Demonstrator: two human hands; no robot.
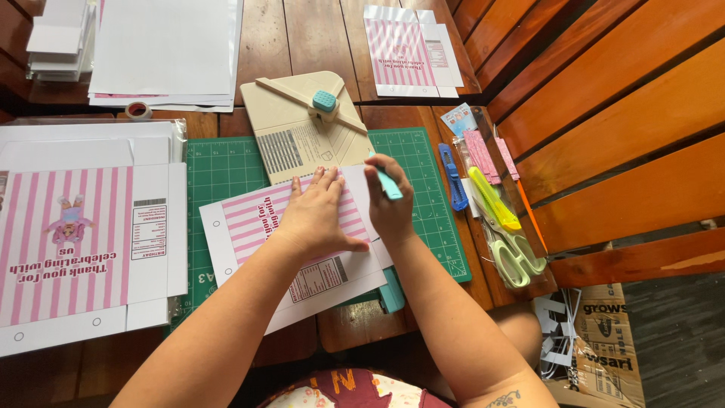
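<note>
Meanwhile, at a wooden bench [332,38] crowded with party-box supplies, we see a person's left hand [316,215] lying flat, fingers spread, pressing down a pink-striped printed sheet [249,227] on a green cutting mat [219,170]. The right hand [389,204] is curled tight around a teal scoring tool [390,183], its tip set near the sheet's right-hand edge, just below a beige scoring board [302,128] with a teal slider. A second teal piece [391,291] pokes out from under the sheet at the mat's near edge. As far as we can judge, the work is somewhere in the middle: a matching striped sheet [75,242] lies to the left, flat and unfolded, another printed one [408,53] waits at the far side of the bench, and a stack of white paper [166,45] sits at top left beside a small roll of tape [137,110]. No assembled box shows anywhere, so folding and closing appear left to do. Along the right edge rest a blue craft knife [451,177], a yellow-green cutter [495,200], pale green scissors [513,253] and small pink strips [483,151]. We cannot tell whether the sheet in hand already carries creases. White offcuts [559,332] lie on a cardboard box [608,340] on the floor to the right.
</note>
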